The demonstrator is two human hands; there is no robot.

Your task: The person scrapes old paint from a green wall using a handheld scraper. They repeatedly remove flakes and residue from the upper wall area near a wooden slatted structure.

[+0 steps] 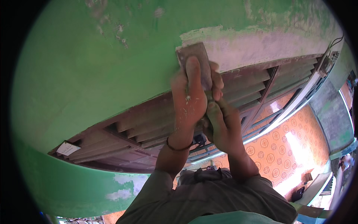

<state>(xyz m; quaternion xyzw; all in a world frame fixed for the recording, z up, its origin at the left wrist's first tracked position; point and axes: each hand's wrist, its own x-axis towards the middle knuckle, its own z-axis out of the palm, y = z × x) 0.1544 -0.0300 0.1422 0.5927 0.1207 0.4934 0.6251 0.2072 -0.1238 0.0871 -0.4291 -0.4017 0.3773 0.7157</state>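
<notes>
A wide, flat-bladed scraper point(199, 51), dusty grey-brown, lies tilted against the green wall point(104, 74), by the left end of a strip bared to pale plaster point(253, 46). My left hand point(190, 93) is closed around the blade. Its thumb presses flat along the face, and fingertips show past the right edge. White flecks dot the skin of this hand. Lower down, my right hand point(225, 125) is wrapped round the handle end, just beside the left palm. Most of the handle is hidden by the fingers.
Brown louvred slats point(246, 87) in a wooden frame run just below the wall strip. A white card point(68, 148) sits at the frame's left corner. Cables and a small box point(327, 64) hang at the right. Patterned orange tiles point(272, 149) cover the floor far below.
</notes>
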